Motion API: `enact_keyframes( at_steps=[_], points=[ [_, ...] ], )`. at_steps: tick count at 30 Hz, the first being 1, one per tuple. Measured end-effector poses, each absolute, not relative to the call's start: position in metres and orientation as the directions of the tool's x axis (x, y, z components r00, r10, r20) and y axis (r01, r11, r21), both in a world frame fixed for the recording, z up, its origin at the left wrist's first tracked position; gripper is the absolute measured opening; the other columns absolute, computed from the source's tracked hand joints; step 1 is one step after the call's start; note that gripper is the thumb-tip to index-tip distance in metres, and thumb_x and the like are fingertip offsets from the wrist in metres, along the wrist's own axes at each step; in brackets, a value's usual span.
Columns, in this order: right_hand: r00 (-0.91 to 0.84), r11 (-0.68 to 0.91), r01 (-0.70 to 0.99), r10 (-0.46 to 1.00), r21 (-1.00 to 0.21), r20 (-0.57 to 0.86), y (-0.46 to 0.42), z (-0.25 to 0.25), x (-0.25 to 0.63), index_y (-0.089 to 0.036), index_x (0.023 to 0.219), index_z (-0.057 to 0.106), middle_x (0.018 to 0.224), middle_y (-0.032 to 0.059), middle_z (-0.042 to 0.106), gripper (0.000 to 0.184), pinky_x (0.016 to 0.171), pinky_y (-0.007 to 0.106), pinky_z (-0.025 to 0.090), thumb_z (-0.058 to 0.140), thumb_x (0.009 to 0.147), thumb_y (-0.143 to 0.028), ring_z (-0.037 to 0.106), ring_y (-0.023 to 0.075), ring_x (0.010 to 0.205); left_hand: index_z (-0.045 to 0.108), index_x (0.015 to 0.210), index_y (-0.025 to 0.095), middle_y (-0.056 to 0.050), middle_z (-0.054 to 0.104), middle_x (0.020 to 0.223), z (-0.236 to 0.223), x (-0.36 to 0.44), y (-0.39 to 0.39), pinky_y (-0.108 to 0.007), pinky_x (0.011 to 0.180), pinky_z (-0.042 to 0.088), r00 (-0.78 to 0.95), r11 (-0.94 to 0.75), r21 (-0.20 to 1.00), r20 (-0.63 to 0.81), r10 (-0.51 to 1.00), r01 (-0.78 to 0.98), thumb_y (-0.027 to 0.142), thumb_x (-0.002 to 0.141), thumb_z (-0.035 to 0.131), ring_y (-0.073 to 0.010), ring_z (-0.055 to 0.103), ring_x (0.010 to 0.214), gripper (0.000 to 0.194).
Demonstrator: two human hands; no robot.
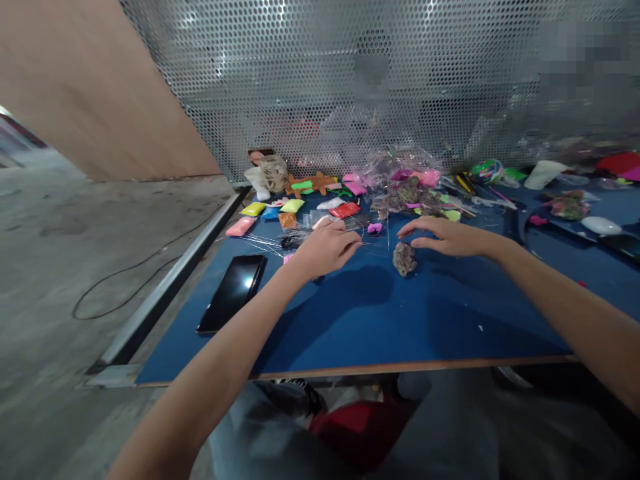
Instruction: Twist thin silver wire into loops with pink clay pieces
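Observation:
My left hand [330, 249] is over the blue table [340, 320], its fingers curled and thumb tip close to the index finger. Anything in that pinch is too small to make out; thin wires [263, 244] lie beside and beyond the hand. My right hand [443, 237] has its fingers stretched forward, thumb apart, and holds nothing. Just below its fingertips sits a rough grey-brown lump [404, 259], like a crumpled ball of clay or stone. A small pink piece [375, 228] lies between the two hands.
A black smartphone [233, 293] lies at the left. Colourful packets [345, 210], a brown figure [313, 184], a white cup [257, 183] and clear plastic wrapping [400, 163] line the back, before a perforated metal panel [300, 80]. A white oval object [601, 226] is at right.

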State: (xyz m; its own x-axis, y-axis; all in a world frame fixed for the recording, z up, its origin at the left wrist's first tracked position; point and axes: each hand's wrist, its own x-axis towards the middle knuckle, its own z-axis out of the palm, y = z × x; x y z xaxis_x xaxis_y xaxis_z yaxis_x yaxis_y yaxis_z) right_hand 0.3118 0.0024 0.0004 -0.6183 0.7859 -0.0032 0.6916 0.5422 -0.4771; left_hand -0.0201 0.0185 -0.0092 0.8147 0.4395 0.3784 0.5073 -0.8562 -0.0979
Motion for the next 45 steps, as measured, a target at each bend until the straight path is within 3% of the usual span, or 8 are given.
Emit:
enact_keyframes(
  at_steps=[6,15,19,24,27,31,40,45],
  points=[
    [-0.702,0.599,0.647,0.709,-0.472,-0.064,-0.002,-0.004,0.313,-0.039,0.147,0.049,0.150,0.0046,0.051,0.079,0.112,0.051,0.035,0.077,0.076,-0.056,0.044,0.0352,0.136,0.069,0.106,0.019,-0.007,0.069,0.087,-0.012,-0.016,0.015,-0.038,0.085,0.039,0.818,-0.862,-0.076,0.369,0.442,0.501,0.034,0.105,0.036,-0.0207,0.058,0.089,0.037],
    [-0.763,0.715,0.594,0.645,-0.368,0.023,0.012,-0.008,0.286,-0.025,0.115,0.073,0.116,0.0107,0.067,0.049,0.097,0.045,0.041,0.070,0.081,-0.060,0.055,0.0312,0.110,0.070,0.104,0.019,-0.007,0.068,0.086,-0.011,-0.020,0.014,-0.037,0.085,0.039,0.818,-0.862,-0.072,0.365,0.445,0.501,0.034,0.106,0.034,-0.0206,0.057,0.089,0.038],
    [-0.597,0.572,0.718,0.799,-0.396,0.070,0.003,-0.004,0.301,-0.024,0.134,0.057,0.118,0.0122,0.069,0.058,0.084,0.041,0.049,0.063,0.087,-0.059,0.064,0.0295,0.099,0.069,0.103,0.018,-0.006,0.070,0.087,-0.009,-0.021,0.012,-0.036,0.085,0.038,0.821,-0.873,-0.061,0.378,0.428,0.483,0.033,0.106,0.035,-0.0200,0.056,0.089,0.037],
    [-0.573,0.561,0.741,0.815,-0.368,0.089,0.013,-0.015,0.327,-0.027,0.143,0.052,0.127,0.0102,0.069,0.051,0.090,0.045,0.052,0.046,0.098,-0.050,0.067,0.0309,0.105,0.068,0.110,0.018,-0.005,0.071,0.092,-0.007,-0.017,0.003,-0.035,0.088,0.036,0.824,-0.884,-0.041,0.384,0.417,0.466,0.034,0.107,0.033,-0.0189,0.055,0.091,0.038],
    [-0.552,0.583,0.781,0.812,-0.223,0.188,0.018,-0.024,0.337,-0.021,0.142,0.053,0.129,0.0150,0.065,0.055,0.098,0.054,0.047,0.048,0.096,-0.052,0.061,0.0360,0.116,0.066,0.117,0.019,-0.005,0.072,0.099,-0.007,-0.015,-0.001,-0.035,0.090,0.036,0.830,-0.889,-0.052,0.384,0.404,0.456,0.033,0.107,0.033,-0.0189,0.055,0.095,0.037],
    [-0.584,0.617,0.787,0.754,-0.019,0.301,0.003,-0.021,0.328,-0.022,0.152,0.042,0.147,0.0183,0.050,0.084,0.107,0.067,0.034,0.065,0.083,-0.063,0.041,0.0450,0.137,0.066,0.118,0.018,-0.006,0.073,0.101,-0.008,-0.015,-0.002,-0.035,0.092,0.037,0.842,-0.892,-0.088,0.383,0.380,0.443,0.033,0.107,0.035,-0.0192,0.055,0.095,0.037],
    [-0.715,0.796,0.576,0.381,0.185,0.586,-0.019,-0.012,0.240,-0.024,0.133,0.061,0.142,0.0103,0.060,0.039,0.099,0.047,0.043,0.062,0.096,-0.033,0.058,0.0294,0.120,0.069,0.110,0.016,-0.007,0.074,0.101,-0.015,-0.012,0.004,-0.038,0.107,0.036,0.870,-0.899,-0.204,0.404,0.283,0.387,0.026,0.105,0.038,-0.0183,0.062,0.098,0.032],
    [-0.669,0.802,0.575,0.346,0.162,0.657,-0.006,-0.034,0.237,-0.022,0.103,0.071,0.120,0.0069,0.073,0.014,0.085,0.039,0.046,0.060,0.098,-0.029,0.066,0.0235,0.102,0.069,0.104,0.019,-0.004,0.073,0.093,-0.011,-0.013,-0.002,-0.041,0.115,0.025,0.852,-0.882,-0.190,0.408,0.328,0.431,0.025,0.106,0.037,-0.0159,0.062,0.098,0.032]
  ],
)
